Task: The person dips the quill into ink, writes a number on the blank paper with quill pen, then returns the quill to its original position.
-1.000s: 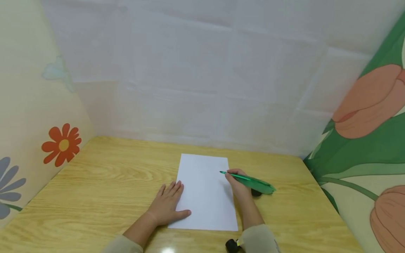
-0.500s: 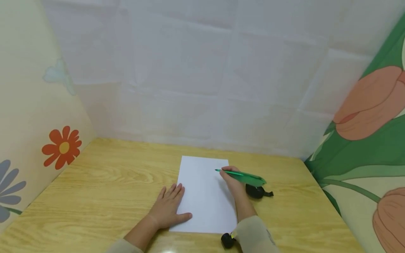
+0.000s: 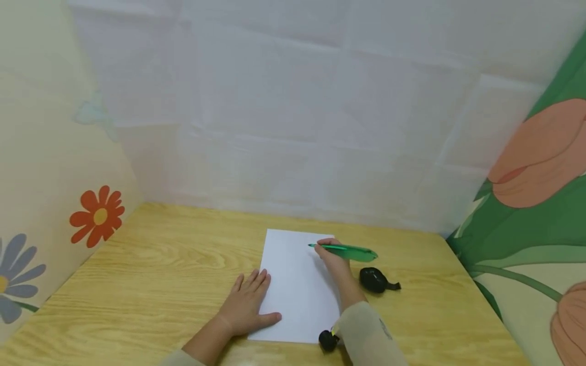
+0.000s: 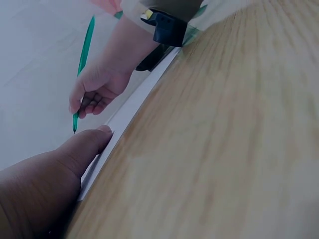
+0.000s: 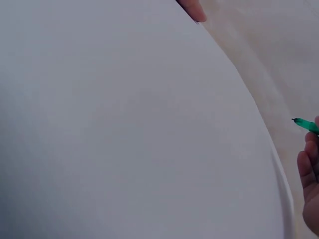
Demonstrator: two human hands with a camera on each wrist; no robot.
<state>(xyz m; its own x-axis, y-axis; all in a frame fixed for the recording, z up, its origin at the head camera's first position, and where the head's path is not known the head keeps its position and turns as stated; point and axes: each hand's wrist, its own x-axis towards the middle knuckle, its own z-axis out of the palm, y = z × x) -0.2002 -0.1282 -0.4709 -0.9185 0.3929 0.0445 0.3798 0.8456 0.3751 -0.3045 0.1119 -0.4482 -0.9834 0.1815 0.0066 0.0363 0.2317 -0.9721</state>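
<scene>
A blank white sheet of paper (image 3: 297, 290) lies on the wooden table. My left hand (image 3: 244, 309) rests flat over its left edge, fingers spread and thumb on the paper. With bent fingers my right hand (image 3: 335, 264) pinches a green feather pen (image 3: 351, 252) near its tip, above the paper's upper right part. In the left wrist view the pen (image 4: 85, 47) tilts upward, its point apart from the sheet. The right wrist view shows mostly paper (image 5: 139, 119), with the pen's dark tip (image 5: 303, 123) at the right edge.
A black oval object with a short tail (image 3: 373, 280) lies on the table (image 3: 183, 264), right of my right forearm. A small black device (image 3: 327, 340) sits at my right wrist. A white creased sheet (image 3: 274, 112) hangs behind; flower-printed panels (image 3: 517, 254) stand at both sides.
My right hand has moved left over the paper with the feather pen, uncovering the black oval object. My left hand stays on the sheet. The head view has shifted slightly.
</scene>
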